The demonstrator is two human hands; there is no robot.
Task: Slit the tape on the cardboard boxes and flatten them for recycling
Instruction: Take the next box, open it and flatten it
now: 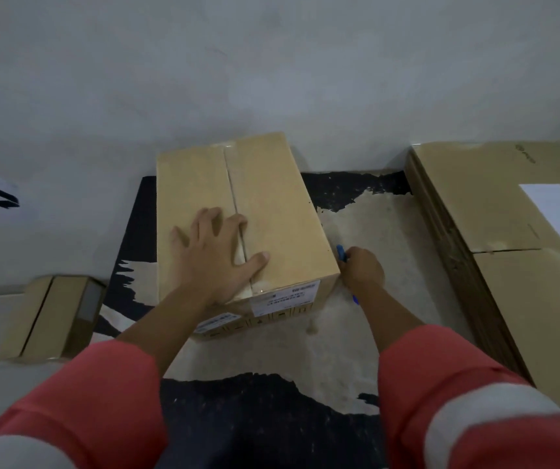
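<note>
A closed brown cardboard box (271, 198) stands on a black and beige mat, its top seam running away from me with clear tape at the near end. My left hand (216, 257) lies flat on the box top, fingers spread across the seam. My right hand (361, 270) grips a blue cutter (341, 253) beside the box's right near corner, the tool's tip against the right side of the box. White labels sit on the box's near face.
A stack of flattened cardboard (508, 252) with a white label lies to the right. A small closed box (48, 319) sits at the left on the pale floor. A grey wall rises just behind the box. The mat (356, 333) extends toward me.
</note>
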